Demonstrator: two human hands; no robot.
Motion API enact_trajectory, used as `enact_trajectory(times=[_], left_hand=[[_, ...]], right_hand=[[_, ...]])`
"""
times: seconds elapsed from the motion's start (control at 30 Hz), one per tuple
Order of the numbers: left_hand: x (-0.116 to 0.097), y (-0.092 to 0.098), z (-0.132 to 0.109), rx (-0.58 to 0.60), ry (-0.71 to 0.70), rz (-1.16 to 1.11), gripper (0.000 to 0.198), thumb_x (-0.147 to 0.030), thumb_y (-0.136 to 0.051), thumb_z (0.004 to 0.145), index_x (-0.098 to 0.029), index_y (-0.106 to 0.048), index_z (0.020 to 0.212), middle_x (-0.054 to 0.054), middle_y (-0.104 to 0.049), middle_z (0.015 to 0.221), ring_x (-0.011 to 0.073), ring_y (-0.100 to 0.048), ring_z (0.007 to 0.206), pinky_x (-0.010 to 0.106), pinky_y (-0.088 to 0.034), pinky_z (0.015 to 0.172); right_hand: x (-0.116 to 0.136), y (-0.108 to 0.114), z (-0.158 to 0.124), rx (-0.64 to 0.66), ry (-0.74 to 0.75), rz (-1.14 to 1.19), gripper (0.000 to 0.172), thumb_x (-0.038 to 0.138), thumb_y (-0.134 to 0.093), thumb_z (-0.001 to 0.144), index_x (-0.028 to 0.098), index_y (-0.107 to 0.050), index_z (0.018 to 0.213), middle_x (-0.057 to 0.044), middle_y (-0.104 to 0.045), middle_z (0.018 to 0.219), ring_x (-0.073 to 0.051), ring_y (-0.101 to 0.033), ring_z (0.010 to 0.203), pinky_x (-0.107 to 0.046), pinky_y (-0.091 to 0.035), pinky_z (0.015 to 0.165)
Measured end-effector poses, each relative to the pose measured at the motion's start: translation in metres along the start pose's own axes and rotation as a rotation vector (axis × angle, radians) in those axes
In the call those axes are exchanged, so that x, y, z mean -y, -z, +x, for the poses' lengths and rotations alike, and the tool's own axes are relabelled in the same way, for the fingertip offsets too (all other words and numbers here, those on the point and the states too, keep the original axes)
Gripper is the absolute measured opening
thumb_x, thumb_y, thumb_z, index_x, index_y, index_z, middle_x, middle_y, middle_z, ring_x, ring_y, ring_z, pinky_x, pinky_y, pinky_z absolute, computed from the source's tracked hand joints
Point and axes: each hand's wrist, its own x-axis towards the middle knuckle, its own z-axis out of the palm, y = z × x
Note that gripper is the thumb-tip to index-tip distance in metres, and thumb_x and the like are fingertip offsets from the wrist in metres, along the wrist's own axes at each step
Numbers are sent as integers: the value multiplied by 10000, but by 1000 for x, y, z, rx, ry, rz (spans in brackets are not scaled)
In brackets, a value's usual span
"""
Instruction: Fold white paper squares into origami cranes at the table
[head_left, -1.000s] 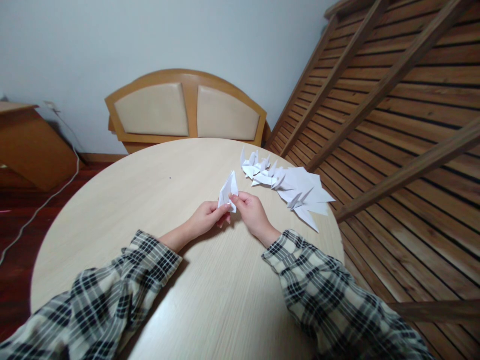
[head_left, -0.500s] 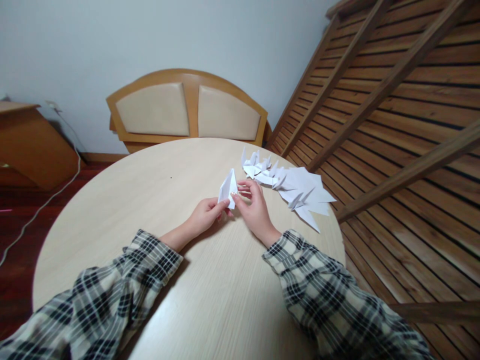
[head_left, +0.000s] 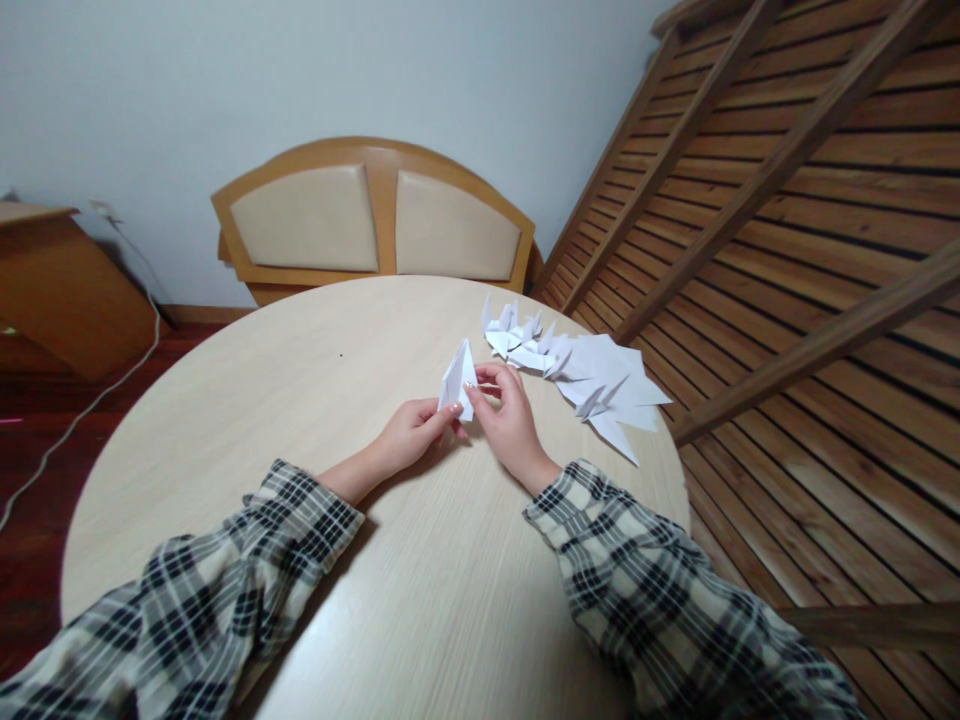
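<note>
A small piece of folded white paper [head_left: 457, 375], pointed at the top, is held up between both hands just over the table. My left hand [head_left: 412, 432] pinches its lower edge, thumb on the near face. On the right side, my right hand [head_left: 508, 415] grips the paper between thumb and fingers. The fingers behind the sheet are partly hidden. Beyond my right hand lie several folded white paper cranes [head_left: 517, 335] in a curved row, and loose white paper sheets [head_left: 622, 375] lie at the row's near end.
The round wooden table [head_left: 225, 400] spans the middle of the view. Behind it stands a headboard [head_left: 382, 220] with cream panels. A slatted wooden frame [head_left: 787, 300] leans along the right. At left are a wooden cabinet [head_left: 67, 290] and a white cable [head_left: 97, 400] on the floor.
Both hands keep their hold on the folded paper. My right thumb and fingers have shifted slightly on the paper's right side; the cranes and sheets lie as before.
</note>
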Motion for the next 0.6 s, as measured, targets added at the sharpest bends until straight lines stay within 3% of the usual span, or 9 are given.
enact_trajectory(times=[0.6], left_hand=[[-6,2,1,16,59,-98,451,-460,-436,881,-126,-671,689,-7,-505,524,104,-406,494,260,-315,518]], right_hand=[[-3,-1,0,-27,78,-9,65,187,-524,893,241,-538,928,-39,-527,1031,-169,-535,1007,-364,-526,864]])
